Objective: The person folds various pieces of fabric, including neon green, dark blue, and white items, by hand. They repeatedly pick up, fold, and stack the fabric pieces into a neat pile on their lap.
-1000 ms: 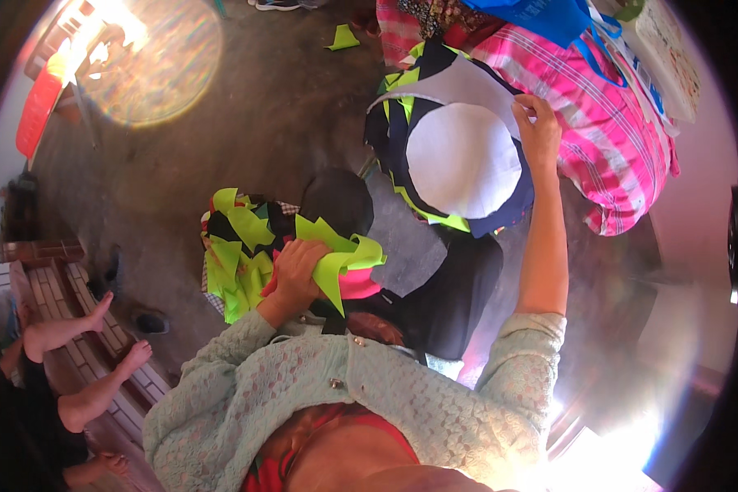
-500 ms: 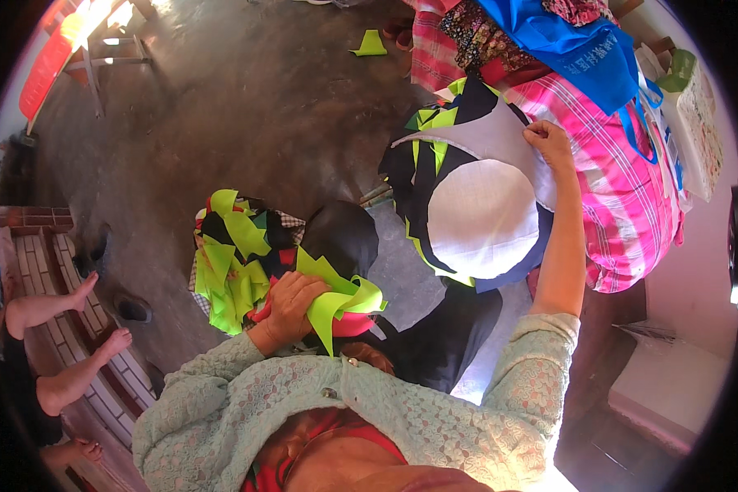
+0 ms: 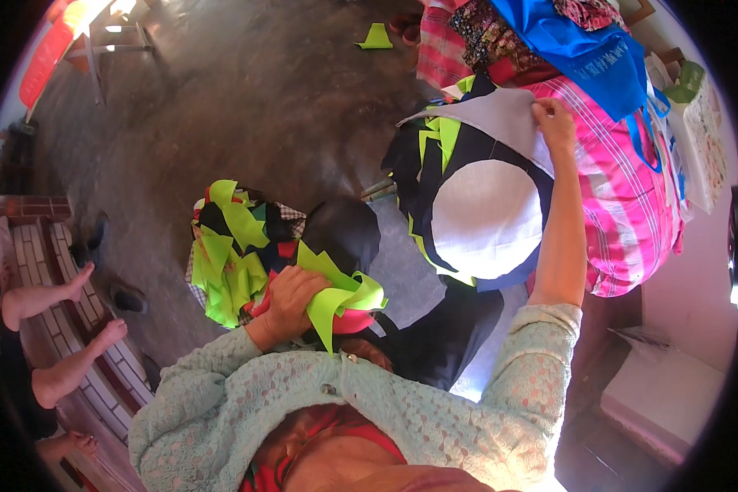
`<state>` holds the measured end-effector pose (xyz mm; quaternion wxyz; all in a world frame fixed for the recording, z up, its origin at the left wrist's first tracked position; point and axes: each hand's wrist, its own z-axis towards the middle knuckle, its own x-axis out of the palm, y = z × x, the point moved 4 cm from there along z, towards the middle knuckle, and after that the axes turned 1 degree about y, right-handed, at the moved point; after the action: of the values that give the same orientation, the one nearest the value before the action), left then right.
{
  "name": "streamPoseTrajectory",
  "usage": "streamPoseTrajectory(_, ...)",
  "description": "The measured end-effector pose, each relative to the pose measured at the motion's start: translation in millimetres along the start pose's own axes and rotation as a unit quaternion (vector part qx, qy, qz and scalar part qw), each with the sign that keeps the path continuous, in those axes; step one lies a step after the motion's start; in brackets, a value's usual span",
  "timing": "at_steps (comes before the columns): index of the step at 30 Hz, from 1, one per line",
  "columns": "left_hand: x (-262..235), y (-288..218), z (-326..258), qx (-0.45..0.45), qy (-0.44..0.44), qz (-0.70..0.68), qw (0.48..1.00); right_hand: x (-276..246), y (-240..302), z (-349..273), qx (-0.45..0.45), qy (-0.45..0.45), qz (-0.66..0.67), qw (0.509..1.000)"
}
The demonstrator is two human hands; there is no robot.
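With closed fingertips my right hand (image 3: 557,123) pinches the edge of a grey fabric piece (image 3: 500,113). This piece lies across the far side of a heap of dark and lime-green cloth scraps (image 3: 401,160). Nearer me on that heap rests a round white fabric piece (image 3: 488,217). By my lap, my left hand (image 3: 293,299) is wrapped round a bundle of lime-green fabric scraps (image 3: 344,299), with some red cloth under it. Left of that hand sits a checked bag (image 3: 291,216) full of lime-green, black and red scraps.
A pink plaid bundle (image 3: 615,213) stands at the right, with a blue bag (image 3: 603,70) on top. One lime-green scrap (image 3: 376,37) lies on the dark floor (image 3: 246,107). Another person's bare legs (image 3: 57,316) show at the left, beside a shoe (image 3: 128,298).
My right hand has drawn the grey piece away from the round white one, uncovering dark cloth between them. My left hand stays nearly still on its scraps.
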<state>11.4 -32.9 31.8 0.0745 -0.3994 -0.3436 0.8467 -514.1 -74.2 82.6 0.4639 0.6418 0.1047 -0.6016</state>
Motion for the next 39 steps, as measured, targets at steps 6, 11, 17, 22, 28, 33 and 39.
streamPoseTrajectory(6,-1.2,-2.4,-3.1,-0.004,-0.008,-0.004,1.000,-20.7,1.9,-45.0,-0.043,0.053,0.110,0.992)
streamPoseTrajectory(11,-2.4,-2.6,-8.4,0.002,-0.027,-0.005,1.000,-65.1,-10.2,-94.3,0.014,-0.011,0.160,0.987)
streamPoseTrajectory(17,-4.0,-5.2,-13.9,0.010,-0.037,0.006,0.999,-55.1,-20.5,-171.0,-0.002,-0.075,0.077,0.994)
streamPoseTrajectory(22,-3.9,-4.2,-19.3,0.016,-0.040,0.008,0.999,-27.0,-6.6,-187.2,-0.032,-0.111,-0.045,0.992)
streamPoseTrajectory(28,-4.9,-9.5,-17.7,0.021,-0.060,0.001,0.998,-20.8,-2.6,-165.2,-0.010,-0.066,-0.023,0.998)
streamPoseTrajectory(33,-7.8,-7.0,-19.9,0.012,-0.055,0.001,0.998,-28.9,50.6,-147.6,-0.116,-0.139,0.000,0.983)
streamPoseTrajectory(39,-7.5,-5.8,-20.6,0.015,-0.066,-0.008,0.998,-11.9,55.4,-103.8,-0.050,-0.091,-0.008,0.995)
